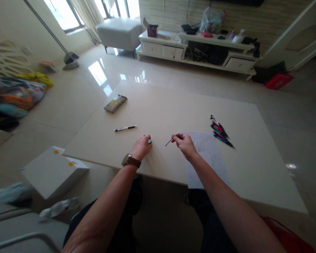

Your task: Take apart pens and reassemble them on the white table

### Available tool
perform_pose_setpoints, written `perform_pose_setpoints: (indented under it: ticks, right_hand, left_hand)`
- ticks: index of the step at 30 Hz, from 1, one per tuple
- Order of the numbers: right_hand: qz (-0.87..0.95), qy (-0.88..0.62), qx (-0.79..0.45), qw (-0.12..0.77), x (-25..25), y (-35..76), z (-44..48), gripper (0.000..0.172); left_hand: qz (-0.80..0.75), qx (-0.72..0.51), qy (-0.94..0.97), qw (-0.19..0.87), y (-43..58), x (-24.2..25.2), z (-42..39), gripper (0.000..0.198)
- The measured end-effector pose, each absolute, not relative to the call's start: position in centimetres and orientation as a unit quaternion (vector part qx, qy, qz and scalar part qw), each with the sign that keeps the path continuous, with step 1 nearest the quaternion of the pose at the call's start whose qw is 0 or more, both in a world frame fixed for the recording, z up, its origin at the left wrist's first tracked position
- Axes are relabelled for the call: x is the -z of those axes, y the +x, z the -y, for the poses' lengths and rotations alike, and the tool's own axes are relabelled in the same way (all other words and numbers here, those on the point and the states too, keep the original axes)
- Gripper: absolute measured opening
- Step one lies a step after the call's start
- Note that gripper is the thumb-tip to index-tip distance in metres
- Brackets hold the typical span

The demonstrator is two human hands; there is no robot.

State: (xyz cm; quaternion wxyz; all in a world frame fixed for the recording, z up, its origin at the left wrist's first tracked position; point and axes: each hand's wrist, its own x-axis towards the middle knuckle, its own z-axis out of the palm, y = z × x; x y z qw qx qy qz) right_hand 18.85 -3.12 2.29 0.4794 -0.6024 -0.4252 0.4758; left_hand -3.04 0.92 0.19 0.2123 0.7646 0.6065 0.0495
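My left hand [143, 146], with a brown watch on its wrist, rests on the cream table [158, 105] with its fingers closed around a small green piece [150, 142], mostly hidden in the fist. My right hand [183, 144] pinches a thin dark rod, probably a pen refill [170, 141], whose tip points left toward the left hand. A gap of bare table separates the two hands. Under my right wrist lies a lined sheet of paper [209, 154]. A white and black pen [125, 128] lies alone on the table, left of and beyond my left hand.
A bundle of coloured pens [220, 132] lies right of the paper. A small flat packet [115, 103] sits at the table's far left. A white box [52, 171] stands on the floor at the left. A TV cabinet [197, 49] and a footstool [119, 32] stand beyond.
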Motion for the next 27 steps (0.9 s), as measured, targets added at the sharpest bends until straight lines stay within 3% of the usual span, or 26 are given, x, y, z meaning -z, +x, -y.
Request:
perform_pose_setpoints:
  ticks: [19, 27]
  right_hand:
    - [0.538, -0.631, -0.42, 0.369, -1.9, 18.3, 3.4, 0.031]
    - [0.556, -0.643, -0.405, 0.338, -1.8, 18.1, 3.2, 0.027]
  left_hand:
    - [-0.568, -0.014, 0.787, 0.24, -4.5, -0.4, -1.1, 0.026]
    - [-0.581, -0.019, 0.783, 0.222, -4.5, -0.5, -0.7, 0.037]
